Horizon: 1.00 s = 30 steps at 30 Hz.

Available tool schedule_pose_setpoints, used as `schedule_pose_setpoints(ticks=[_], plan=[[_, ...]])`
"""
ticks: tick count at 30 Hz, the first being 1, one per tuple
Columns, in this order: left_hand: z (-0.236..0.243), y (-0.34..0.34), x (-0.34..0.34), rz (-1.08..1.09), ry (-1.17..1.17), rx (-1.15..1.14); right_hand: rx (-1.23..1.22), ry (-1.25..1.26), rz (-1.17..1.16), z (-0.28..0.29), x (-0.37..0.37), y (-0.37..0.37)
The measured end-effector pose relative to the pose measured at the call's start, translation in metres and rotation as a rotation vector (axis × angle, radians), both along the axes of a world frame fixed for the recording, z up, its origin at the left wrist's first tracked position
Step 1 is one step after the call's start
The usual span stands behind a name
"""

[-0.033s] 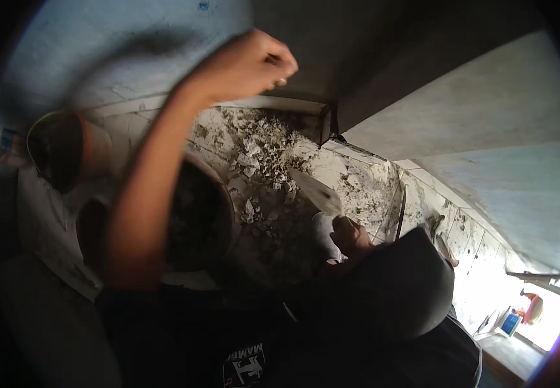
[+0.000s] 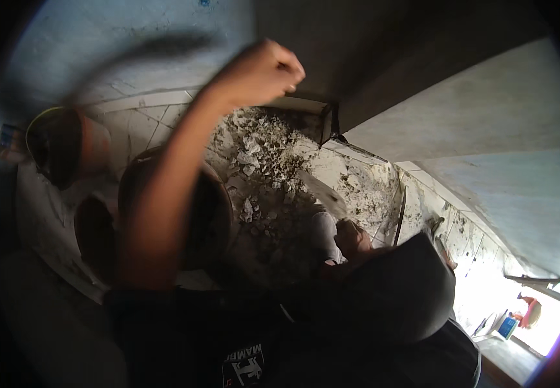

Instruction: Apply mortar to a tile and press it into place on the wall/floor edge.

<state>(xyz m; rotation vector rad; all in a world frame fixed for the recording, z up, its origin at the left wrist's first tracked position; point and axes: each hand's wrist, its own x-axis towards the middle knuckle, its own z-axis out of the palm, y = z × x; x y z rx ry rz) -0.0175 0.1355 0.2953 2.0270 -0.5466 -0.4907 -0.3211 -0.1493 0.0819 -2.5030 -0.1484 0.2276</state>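
Note:
My left hand (image 2: 264, 74) is raised on its bare forearm, high over the floor near the wall. Its fingers are curled into a fist, and nothing sticks out of it. Low on the right, my right hand (image 2: 353, 238) grips what looks like a trowel (image 2: 324, 194). The flat pale blade points up and left, at the edge of a heap of broken rubble (image 2: 267, 152). The handle is mostly hidden in my fingers. A greyish-white shape (image 2: 324, 234), too unclear to name, lies just left of this hand.
Under my left forearm stands a large dark round tub (image 2: 218, 207), partly covered. An orange-brown bucket (image 2: 89, 145) is by the wall on the left, with a small box-like item (image 2: 10, 142) beyond it. Dirty white tiles (image 2: 147, 126) cover the floor. A blue container (image 2: 507, 326) sits far right.
My left fist and forearm have moved slightly right and down. The trowel blade has shifted a little right and down, with my right hand still around its handle.

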Motion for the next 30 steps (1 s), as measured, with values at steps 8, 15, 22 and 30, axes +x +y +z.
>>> schedule_pose_setpoints(ticks=[8,15,22,30], plan=[[-0.211,-0.148,-0.078,0.805,0.099,-0.157,0.016,0.014,-0.181,-0.011,-0.023,-0.049],[-0.229,-0.188,-0.092,1.099,0.159,-0.123,0.11,0.135,-0.371,-0.004,-0.032,-0.062],[-0.243,-0.193,-0.093,1.063,0.09,-0.039,0.103,0.141,-0.374,-0.01,-0.028,-0.066],[-0.244,-0.2,-0.095,1.167,0.139,0.019,0.1,0.166,-0.359,-0.021,-0.033,-0.076]])
